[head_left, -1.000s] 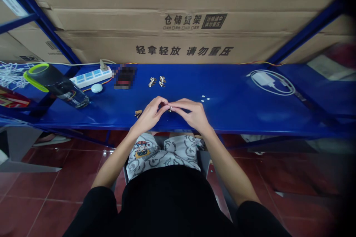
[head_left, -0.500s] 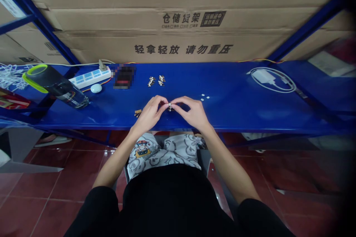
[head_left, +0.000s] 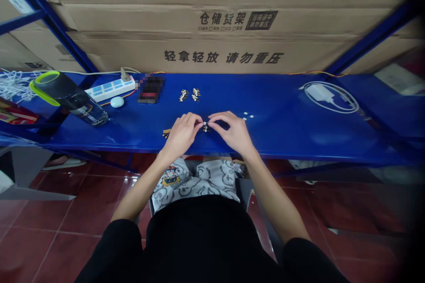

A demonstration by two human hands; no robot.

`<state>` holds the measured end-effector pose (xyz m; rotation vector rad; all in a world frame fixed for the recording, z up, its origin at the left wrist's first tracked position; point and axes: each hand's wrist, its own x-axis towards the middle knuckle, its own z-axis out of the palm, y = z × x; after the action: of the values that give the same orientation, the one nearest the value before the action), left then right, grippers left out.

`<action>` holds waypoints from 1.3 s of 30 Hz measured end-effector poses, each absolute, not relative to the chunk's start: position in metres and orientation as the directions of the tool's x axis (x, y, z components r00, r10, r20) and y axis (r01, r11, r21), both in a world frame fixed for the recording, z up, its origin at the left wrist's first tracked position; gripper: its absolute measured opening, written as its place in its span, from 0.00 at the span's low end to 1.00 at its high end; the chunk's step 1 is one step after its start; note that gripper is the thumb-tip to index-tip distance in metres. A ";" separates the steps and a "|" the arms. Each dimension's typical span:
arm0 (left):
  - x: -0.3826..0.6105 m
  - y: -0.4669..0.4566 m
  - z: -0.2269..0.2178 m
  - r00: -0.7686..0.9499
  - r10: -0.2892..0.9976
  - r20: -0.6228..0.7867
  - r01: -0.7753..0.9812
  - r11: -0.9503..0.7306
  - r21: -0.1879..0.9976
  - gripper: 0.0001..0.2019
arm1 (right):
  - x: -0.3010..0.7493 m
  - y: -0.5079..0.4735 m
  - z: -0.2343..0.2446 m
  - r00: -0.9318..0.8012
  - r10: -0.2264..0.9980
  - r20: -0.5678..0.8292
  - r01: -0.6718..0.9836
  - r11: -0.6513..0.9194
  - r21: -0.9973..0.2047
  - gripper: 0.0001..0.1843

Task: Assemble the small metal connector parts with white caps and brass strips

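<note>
My left hand (head_left: 181,135) and my right hand (head_left: 234,132) meet over the front of a blue metal shelf (head_left: 282,132). Both pinch one tiny metal-and-white part (head_left: 205,127) between their fingertips, just above the shelf. A small brown piece (head_left: 166,132) lies beside my left hand. Farther back sits a little cluster of similar small parts (head_left: 189,95). A few tiny white bits (head_left: 248,116) lie just right of my right hand.
At the left a dark bottle with a green rim (head_left: 66,97) lies on the shelf, beside a white power strip (head_left: 109,89), a small pale oval object (head_left: 117,101) and a dark blurred item (head_left: 150,89). A white charger with coiled cable (head_left: 327,96) rests at the right. Cardboard boxes (head_left: 212,31) stand behind.
My hands stay together on the small part; the fingertips have shifted slightly around it. The view has drifted a little.
</note>
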<state>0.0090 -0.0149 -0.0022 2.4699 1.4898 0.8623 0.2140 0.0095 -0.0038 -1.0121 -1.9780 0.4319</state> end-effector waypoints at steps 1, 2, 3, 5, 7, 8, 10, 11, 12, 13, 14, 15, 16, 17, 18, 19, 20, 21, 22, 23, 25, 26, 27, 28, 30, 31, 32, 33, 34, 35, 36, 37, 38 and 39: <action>0.009 -0.015 -0.003 0.344 0.849 0.402 0.783 -0.496 0.377 0.07 | 0.214 0.010 -0.004 -0.300 0.796 0.526 0.514 0.599 -0.614 0.04; 0.009 -0.015 -0.004 0.339 0.851 0.401 0.794 -0.487 0.363 0.07 | 0.215 0.010 -0.005 -0.283 0.808 0.517 0.542 0.579 -0.609 0.04; 0.008 -0.015 -0.004 0.335 0.853 0.400 0.805 -0.480 0.348 0.07 | 0.215 0.011 -0.006 -0.264 0.821 0.506 0.574 0.555 -0.603 0.04; 0.008 -0.014 -0.006 0.343 0.853 0.394 0.819 -0.477 0.319 0.09 | 0.216 0.012 -0.008 -0.238 0.845 0.479 0.637 0.508 -0.580 0.06; 0.007 -0.014 -0.008 0.367 0.845 0.389 0.820 -0.492 0.294 0.12 | 0.217 0.013 -0.011 -0.240 0.860 0.450 0.686 0.478 -0.548 0.07; 0.007 -0.014 -0.009 0.382 0.838 0.389 0.817 -0.503 0.282 0.13 | 0.217 0.013 -0.012 -0.248 0.864 0.438 0.702 0.472 -0.533 0.07; 0.007 -0.013 -0.011 0.406 0.825 0.393 0.812 -0.523 0.259 0.15 | 0.217 0.014 -0.013 -0.265 0.866 0.424 0.716 0.471 -0.515 0.08; 0.007 -0.013 -0.012 0.414 0.821 0.393 0.811 -0.529 0.251 0.15 | 0.217 0.014 -0.013 -0.271 0.866 0.420 0.717 0.473 -0.512 0.08; 0.007 -0.013 -0.013 0.418 0.819 0.392 0.811 -0.531 0.246 0.15 | 0.217 0.014 -0.014 -0.277 0.866 0.416 0.717 0.475 -0.510 0.08; 0.007 -0.012 -0.013 0.422 0.819 0.388 0.811 -0.532 0.243 0.15 | 0.217 0.014 -0.014 -0.282 0.866 0.413 0.717 0.476 -0.509 0.08; 0.007 -0.012 -0.014 0.424 0.820 0.385 0.811 -0.533 0.242 0.15 | 0.217 0.014 -0.014 -0.287 0.867 0.409 0.718 0.477 -0.507 0.08; 0.007 -0.012 -0.014 0.424 0.821 0.383 0.811 -0.532 0.243 0.15 | 0.217 0.014 -0.014 -0.291 0.867 0.405 0.720 0.478 -0.504 0.08; 0.006 -0.012 -0.014 0.423 0.821 0.382 0.812 -0.531 0.243 0.15 | 0.217 0.014 -0.014 -0.295 0.866 0.403 0.721 0.478 -0.501 0.08; 0.006 -0.012 -0.014 0.423 0.822 0.382 0.813 -0.531 0.241 0.15 | 0.217 0.014 -0.014 -0.297 0.866 0.402 0.722 0.479 -0.499 0.07; 0.006 -0.012 -0.014 0.423 0.822 0.382 0.813 -0.530 0.239 0.15 | 0.217 0.013 -0.014 -0.299 0.866 0.400 0.723 0.479 -0.497 0.07; 0.006 -0.012 -0.014 0.424 0.821 0.381 0.814 -0.530 0.237 0.16 | 0.217 0.013 -0.014 -0.301 0.867 0.398 0.724 0.479 -0.497 0.07; 0.006 -0.012 -0.013 0.426 0.822 0.378 0.815 -0.530 0.235 0.16 | 0.217 0.013 -0.014 -0.302 0.868 0.395 0.724 0.478 -0.497 0.07; 0.006 -0.012 -0.013 0.428 0.823 0.374 0.815 -0.530 0.233 0.16 | 0.217 0.013 -0.014 -0.302 0.869 0.392 0.725 0.476 -0.498 0.07; 0.006 -0.012 -0.013 0.429 0.824 0.370 0.816 -0.530 0.232 0.16 | 0.218 0.012 -0.014 -0.304 0.871 0.387 0.725 0.475 -0.499 0.07; 0.006 -0.012 -0.012 0.430 0.826 0.366 0.817 -0.528 0.233 0.16 | 0.218 0.013 -0.014 -0.308 0.872 0.381 0.723 0.475 -0.501 0.07; 0.007 -0.012 -0.012 0.428 0.830 0.358 0.819 -0.523 0.235 0.16 | 0.220 0.013 -0.014 -0.323 0.871 0.371 0.715 0.481 -0.507 0.08; 0.007 -0.012 -0.011 0.427 0.831 0.356 0.820 -0.522 0.235 0.16 | 0.221 0.013 -0.014 -0.333 0.869 0.367 0.709 0.487 -0.510 0.08; 0.007 -0.012 -0.011 0.426 0.832 0.355 0.822 -0.520 0.233 0.17 | 0.223 0.014 -0.013 -0.344 0.865 0.365 0.702 0.495 -0.512 0.08; 0.007 -0.012 -0.011 0.426 0.832 0.356 0.823 -0.520 0.230 0.17 | 0.224 0.015 -0.013 -0.354 0.860 0.368 0.695 0.505 -0.512 0.09; 0.008 -0.012 -0.010 0.427 0.830 0.359 0.825 -0.520 0.223 0.17 | 0.226 0.016 -0.012 -0.373 0.846 0.382 0.682 0.529 -0.505 0.10; 0.008 -0.012 -0.010 0.427 0.830 0.360 0.825 -0.520 0.220 0.17 | 0.227 0.016 -0.012 -0.381 0.839 0.390 0.678 0.539 -0.499 0.11; 0.009 -0.012 -0.010 0.425 0.830 0.360 0.827 -0.518 0.218 0.17 | 0.228 0.016 -0.011 -0.388 0.832 0.396 0.676 0.549 -0.491 0.12; 0.009 -0.012 -0.010 0.423 0.832 0.358 0.829 -0.515 0.218 0.17 | 0.228 0.016 -0.011 -0.395 0.827 0.400 0.676 0.556 -0.483 0.13; 0.009 -0.012 -0.009 0.421 0.835 0.355 0.831 -0.512 0.219 0.17 | 0.227 0.016 -0.011 -0.398 0.825 0.402 0.682 0.559 -0.472 0.14; 0.010 -0.012 -0.010 0.415 0.838 0.354 0.834 -0.505 0.220 0.17 | 0.227 0.015 -0.012 -0.397 0.826 0.401 0.697 0.555 -0.454 0.15; 0.010 -0.012 -0.010 0.408 0.842 0.353 0.838 -0.498 0.220 0.17 | 0.225 0.014 -0.012 -0.396 0.828 0.397 0.719 0.548 -0.427 0.17; 0.010 -0.012 -0.010 0.401 0.847 0.350 0.843 -0.491 0.221 0.18 | 0.224 0.013 -0.013 -0.395 0.832 0.389 0.746 0.538 -0.393 0.19; 0.010 -0.012 -0.011 0.396 0.851 0.344 0.847 -0.484 0.221 0.19 | 0.222 0.012 -0.013 -0.396 0.836 0.379 0.773 0.526 -0.355 0.20; 0.010 -0.012 -0.011 0.394 0.855 0.336 0.850 -0.478 0.220 0.19 | 0.221 0.011 -0.014 -0.397 0.841 0.368 0.796 0.515 -0.319 0.22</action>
<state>0.0101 -0.0118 -0.0112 2.6128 1.5981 0.6407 0.2208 0.0112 -0.0142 -1.3368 -2.2754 0.1248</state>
